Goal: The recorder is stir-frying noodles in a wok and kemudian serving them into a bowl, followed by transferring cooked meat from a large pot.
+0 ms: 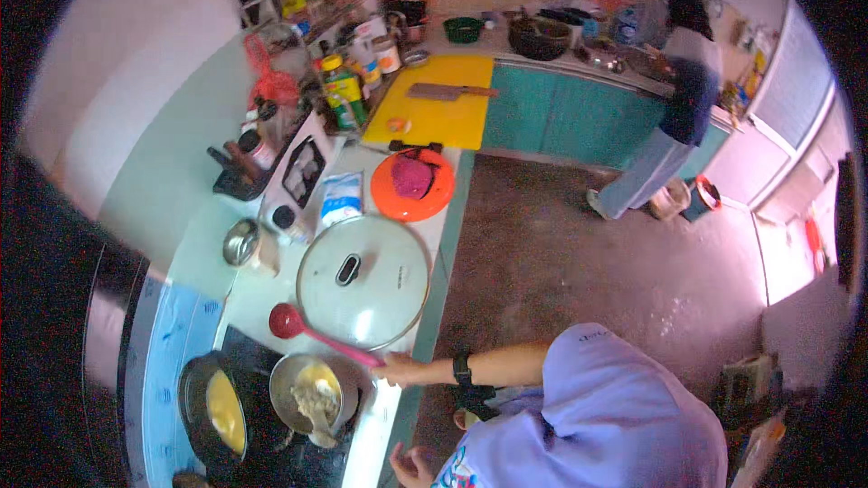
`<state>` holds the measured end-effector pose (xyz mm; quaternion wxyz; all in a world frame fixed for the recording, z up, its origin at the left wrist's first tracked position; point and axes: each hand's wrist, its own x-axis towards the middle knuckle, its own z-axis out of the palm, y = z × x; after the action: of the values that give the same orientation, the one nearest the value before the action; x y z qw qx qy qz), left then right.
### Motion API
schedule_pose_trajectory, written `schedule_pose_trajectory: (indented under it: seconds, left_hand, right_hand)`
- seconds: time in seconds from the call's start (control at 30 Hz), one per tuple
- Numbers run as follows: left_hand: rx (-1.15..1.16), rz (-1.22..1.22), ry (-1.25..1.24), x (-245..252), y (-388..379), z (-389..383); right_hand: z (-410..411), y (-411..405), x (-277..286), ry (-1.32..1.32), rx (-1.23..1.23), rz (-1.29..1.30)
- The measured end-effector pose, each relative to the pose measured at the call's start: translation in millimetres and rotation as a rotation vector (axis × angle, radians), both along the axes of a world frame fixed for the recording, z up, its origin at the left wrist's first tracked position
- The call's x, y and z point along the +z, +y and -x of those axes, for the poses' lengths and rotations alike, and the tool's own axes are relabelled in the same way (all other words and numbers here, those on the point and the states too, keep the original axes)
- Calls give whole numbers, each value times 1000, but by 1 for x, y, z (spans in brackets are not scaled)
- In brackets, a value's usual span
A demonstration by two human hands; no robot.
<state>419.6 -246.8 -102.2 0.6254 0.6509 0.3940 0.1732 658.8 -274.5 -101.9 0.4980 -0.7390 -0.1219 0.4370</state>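
My right hand [403,369], with a dark watch on its wrist, is shut on the handle of a red ladle [286,320]. The ladle's bowl hangs left of a large round lid [380,305] on the counter. Below the ladle, a metal pot [278,393] on the stove holds a pale lumpy mass and something yellow, with a spatula [323,432] in it. Left of the pot is a dark frying pan [193,413] containing a yellow, egg-like layer [226,413]. My left hand [410,466], partly visible at the bottom edge, is empty with its fingers apart.
An orange plate [388,207] bearing a pink item, a plastic packet [342,198] and a jar [261,254] stand beyond the lid. A cleaver [437,91] lies on a yellow cutting board [461,129]. Another person [685,95] stands at the far counter. Bottles crowd the wall side.
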Motion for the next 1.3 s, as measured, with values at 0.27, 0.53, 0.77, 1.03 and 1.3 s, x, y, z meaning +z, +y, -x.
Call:
schedule_pose_trajectory:
  seconds: [0.27, 0.53, 0.77, 1.03, 1.3]
  left_hand:
    - [-221, 0, -35, 22, -38, -55]
    - [-395, -208, -198, 34, -114, -168]
    - [-603, -168, -563, 2, -156, -377]
    - [-1305, -356, -462, 22, -429, -463]
    - [-1579, -348, -509, 37, -502, -471]
  right_hand:
    - [-18, -48, 28, -211, 169, -61]
    - [-86, -221, 21, -228, 181, -104]
    - [-102, -485, -38, -156, -392, 107]
    - [10, -643, -98, -444, -1305, 511]
    - [206, -580, -191, 278, -1574, 865]
